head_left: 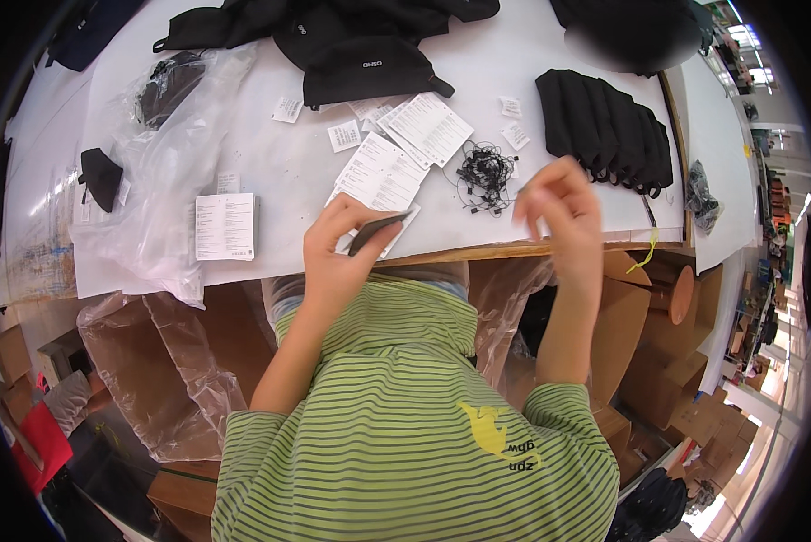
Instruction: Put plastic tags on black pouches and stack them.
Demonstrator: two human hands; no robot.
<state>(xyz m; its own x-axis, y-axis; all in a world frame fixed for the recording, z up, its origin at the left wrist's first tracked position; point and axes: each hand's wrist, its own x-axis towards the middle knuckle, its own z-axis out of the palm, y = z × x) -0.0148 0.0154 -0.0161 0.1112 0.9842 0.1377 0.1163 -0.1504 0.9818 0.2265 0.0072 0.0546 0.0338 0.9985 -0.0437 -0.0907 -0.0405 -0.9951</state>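
My left hand (337,237) grips a small dark card (375,233) between thumb and fingers, just past the table's near edge. A white card edge shows behind the dark one. To the right, my right hand (563,206) is raised with its fingers bent, smeared by motion; whether it holds a thin string I cannot make out. Nearest to it lies a tangle of black tag strings (485,176) with small clasps. Beyond my left hand, printed white cards (383,170) lie fanned out, overlapping more cards (431,128) farther back.
A neat stack of printed cards (225,228) sits at left beside a clear plastic bag (166,172). Black fabric pouches (369,70) are piled at the back, and several more (604,126) lie in a row at right. Cardboard boxes (627,316) stand below the table edge.
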